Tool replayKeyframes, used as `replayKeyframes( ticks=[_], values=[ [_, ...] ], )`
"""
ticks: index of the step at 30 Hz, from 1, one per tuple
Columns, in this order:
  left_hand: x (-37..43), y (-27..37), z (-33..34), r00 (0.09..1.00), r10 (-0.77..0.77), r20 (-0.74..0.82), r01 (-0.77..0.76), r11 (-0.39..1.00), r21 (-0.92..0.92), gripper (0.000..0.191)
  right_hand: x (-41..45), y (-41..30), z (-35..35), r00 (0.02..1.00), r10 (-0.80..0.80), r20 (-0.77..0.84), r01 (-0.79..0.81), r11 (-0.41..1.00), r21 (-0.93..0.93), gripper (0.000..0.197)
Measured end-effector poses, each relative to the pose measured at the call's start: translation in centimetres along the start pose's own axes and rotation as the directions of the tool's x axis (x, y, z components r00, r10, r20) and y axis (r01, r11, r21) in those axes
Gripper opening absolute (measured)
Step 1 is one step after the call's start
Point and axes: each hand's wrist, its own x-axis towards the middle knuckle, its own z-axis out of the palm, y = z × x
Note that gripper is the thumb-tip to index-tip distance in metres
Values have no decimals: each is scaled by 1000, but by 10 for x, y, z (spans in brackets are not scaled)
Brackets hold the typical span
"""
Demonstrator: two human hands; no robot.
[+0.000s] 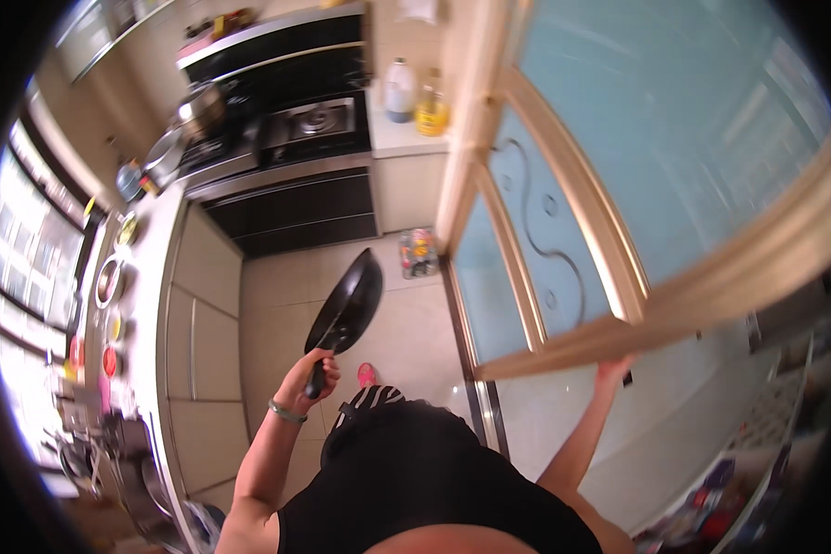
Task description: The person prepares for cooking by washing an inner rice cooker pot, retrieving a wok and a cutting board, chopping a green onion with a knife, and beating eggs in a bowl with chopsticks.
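A black wok (350, 301) is tilted on its side above the floor tiles, its handle (314, 382) gripped in my left hand (311, 377). A bracelet circles that wrist. My right arm reaches out to the right, and my right hand (615, 368) is at the edge of a wood-framed sliding door (561, 339) with pale blue glass. The door hides most of its fingers, so I cannot tell whether they grip or only touch the frame.
A gas stove (311, 124) with a metal pot (202, 111) stands ahead. Two bottles (415, 104) are on the counter beside it. Along the left runs a white counter (163, 263) with bowls. A bottle pack (417, 253) sits on the floor near the door track (485, 408).
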Motion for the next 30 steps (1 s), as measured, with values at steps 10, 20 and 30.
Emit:
replayKeyframes(
  ticks=[10,20,30],
  values=[
    [17,76,63,982,173,-80,-143,947,287,18,-26,-7,-32,980,-49,-193,3,972,-234,56],
    [49,144,97,959,283,5,-246,827,506,16,-104,-52,-93,929,-69,-365,43,996,-79,60],
    [110,308,93,927,340,156,-325,527,785,15,-223,313,14,756,471,-455,-315,-348,-883,41]
  ],
)
